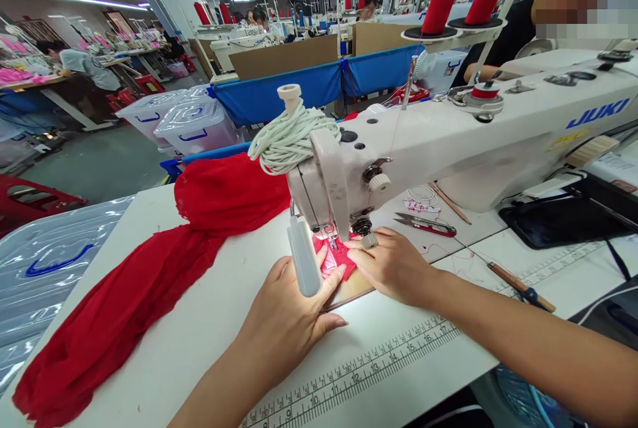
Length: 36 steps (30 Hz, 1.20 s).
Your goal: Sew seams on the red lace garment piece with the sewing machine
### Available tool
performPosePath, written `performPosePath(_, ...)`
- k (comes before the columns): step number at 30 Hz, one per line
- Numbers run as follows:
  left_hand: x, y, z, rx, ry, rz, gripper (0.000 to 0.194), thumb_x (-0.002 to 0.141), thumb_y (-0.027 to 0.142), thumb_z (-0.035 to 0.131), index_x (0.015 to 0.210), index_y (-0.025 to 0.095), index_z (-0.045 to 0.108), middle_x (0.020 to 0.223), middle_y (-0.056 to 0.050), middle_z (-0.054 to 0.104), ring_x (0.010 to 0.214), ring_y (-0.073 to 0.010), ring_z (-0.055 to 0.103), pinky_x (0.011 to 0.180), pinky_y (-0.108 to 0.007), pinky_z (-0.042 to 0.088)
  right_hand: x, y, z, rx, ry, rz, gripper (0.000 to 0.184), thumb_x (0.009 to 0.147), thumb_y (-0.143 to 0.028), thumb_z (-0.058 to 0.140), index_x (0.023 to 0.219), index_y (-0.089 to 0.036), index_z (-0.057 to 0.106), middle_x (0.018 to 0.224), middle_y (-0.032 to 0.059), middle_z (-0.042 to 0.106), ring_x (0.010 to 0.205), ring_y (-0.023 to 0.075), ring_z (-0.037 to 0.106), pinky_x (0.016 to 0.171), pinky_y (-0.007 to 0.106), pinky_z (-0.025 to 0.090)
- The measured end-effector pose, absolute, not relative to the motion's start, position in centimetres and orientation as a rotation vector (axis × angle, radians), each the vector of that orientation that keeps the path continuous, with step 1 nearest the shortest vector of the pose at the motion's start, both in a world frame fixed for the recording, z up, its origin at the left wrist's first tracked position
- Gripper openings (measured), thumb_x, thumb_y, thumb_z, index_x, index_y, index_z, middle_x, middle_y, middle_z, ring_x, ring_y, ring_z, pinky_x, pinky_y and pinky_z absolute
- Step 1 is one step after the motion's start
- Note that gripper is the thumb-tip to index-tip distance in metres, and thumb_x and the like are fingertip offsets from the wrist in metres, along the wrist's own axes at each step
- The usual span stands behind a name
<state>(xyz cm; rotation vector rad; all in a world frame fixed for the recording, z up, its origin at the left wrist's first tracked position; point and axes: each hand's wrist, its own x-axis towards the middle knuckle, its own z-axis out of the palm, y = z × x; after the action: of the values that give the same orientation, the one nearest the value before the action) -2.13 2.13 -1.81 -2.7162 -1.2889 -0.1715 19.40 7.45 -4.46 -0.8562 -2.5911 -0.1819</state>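
I had the left hand [284,312] spread on the small red-and-pink fabric piece [345,258] beneath the white metal sewing machine [478,135]; the right hand [393,267] touched it too, its grip unclear to me.

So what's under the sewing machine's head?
Red fabric shows under the sewing machine's head, touched by the left hand and right hand. The head and hands hide parts of the fabric, and whatever lies directly beneath it cannot be seen.
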Motion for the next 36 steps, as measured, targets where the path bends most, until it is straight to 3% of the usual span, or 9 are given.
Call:
performPosePath(8,-2.1,2.22,-2.19,-2.704,-1.299,-0.217,0.058,0.087,0.065,0.033,0.12,0.026,0.06,0.106,-0.012,0.063,0.089,-0.0266,0.053,0.082,-0.047,0.041,19.39,7.67,-4.69,-0.856,-2.54,-0.121,0.023,0.08,-0.002,0.045,0.075,-0.017,0.061,0.081,0.0063,0.067,0.074,0.0169,0.054,0.07,0.032,0.036)
performPosePath(16,-2.28,2.27,-2.14,-2.716,-1.327,-0.27,0.055,0.085,0.065,0.039,0.121,0.029,0.061,0.104,-0.011,0.065,0.086,-0.0259,0.05,0.085,-0.047,0.039,19.34,7.75,-4.67,-0.832,-2.525,-0.238,0.024,0.08,-0.001,0.043,0.067,-0.016,0.057,0.068,0.0039,0.063,0.065,0.015,0.048,0.063,0.03,0.032)
performPosePath(23,-1.98,1.98,-1.72,-2.675,-1.266,-0.201,0.057,0.082,0.066,0.044,0.119,0.026,0.06,0.123,-0.014,0.059,0.094,-0.0289,0.052,0.082,-0.046,0.041,19.42,7.42,-3.93,-0.835,-2.552,-0.24,0.021,0.084,-0.005,0.046,0.074,-0.017,0.06,0.076,0.0033,0.067,0.066,0.0146,0.048,0.063,0.029,0.029)
performPosePath(36,-1.91,1.93,-1.4,-2.676,-1.286,-0.093,0.056,0.078,0.064,0.054,0.12,0.027,0.059,0.122,-0.013,0.061,0.094,-0.031,0.053,0.081,-0.05,0.042,19.61,7.22,-4.05,-0.752,-2.588,-0.304,0.018,0.082,-0.005,0.047,0.071,-0.017,0.057,0.079,0.0032,0.068,0.068,0.0154,0.046,0.064,0.031,0.028)
